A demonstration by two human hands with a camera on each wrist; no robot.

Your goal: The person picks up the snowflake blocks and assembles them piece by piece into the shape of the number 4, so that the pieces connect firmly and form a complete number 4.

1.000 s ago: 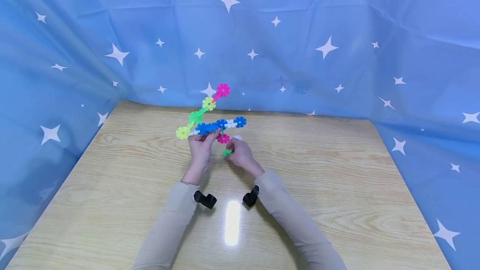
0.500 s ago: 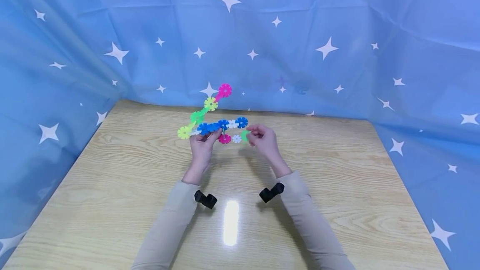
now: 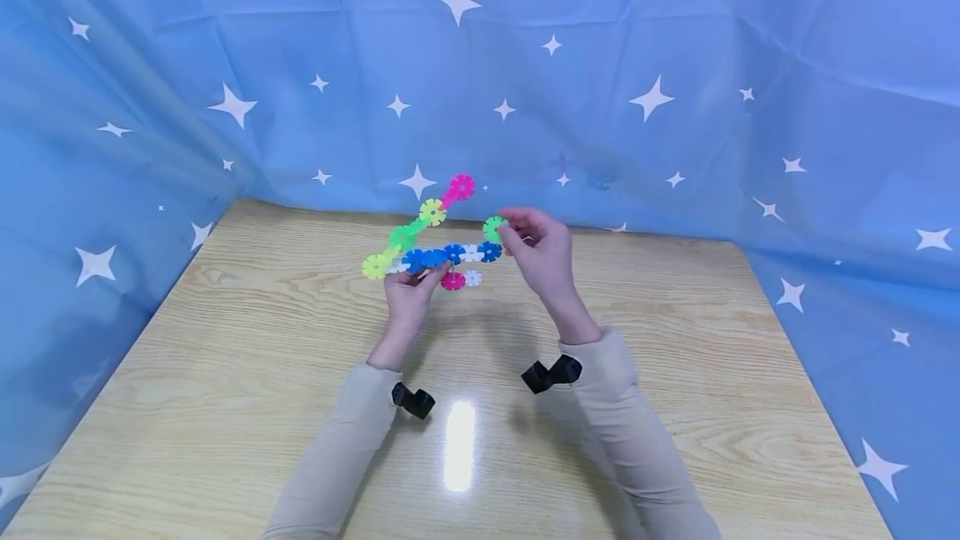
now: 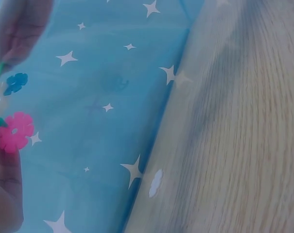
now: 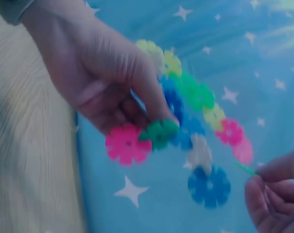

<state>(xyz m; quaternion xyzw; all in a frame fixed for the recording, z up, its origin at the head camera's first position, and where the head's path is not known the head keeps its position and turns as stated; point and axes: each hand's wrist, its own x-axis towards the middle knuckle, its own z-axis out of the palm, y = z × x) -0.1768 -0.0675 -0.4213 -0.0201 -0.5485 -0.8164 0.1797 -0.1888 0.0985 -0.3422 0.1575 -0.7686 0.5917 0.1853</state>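
Note:
My left hand (image 3: 406,305) holds a linked chain of notched plastic snowflake discs by its blue discs (image 3: 432,258), raised over the table. From its grip one arm runs through white to a blue end disc (image 5: 209,187). Another climbs from yellow through green to a pink end disc (image 3: 462,187). Below the blue row, a pink disc (image 5: 128,144) hangs on an upright green disc (image 5: 159,134). Thumb and fingers of my right hand (image 3: 545,255) pinch a loose green snowflake disc (image 3: 493,229), edge-on in the right wrist view, just above the blue end disc.
A single white disc (image 4: 156,183) lies on the wooden table (image 3: 675,373). At the table's far edge hangs a blue star-patterned cloth (image 3: 600,107), close behind the chain. Black wrist cameras (image 3: 553,373) sit at both cuffs.
My right hand lifted the green disc from near the table, moving it right and up to the blue end disc. The white disc came into view. The chain shifted slightly right.

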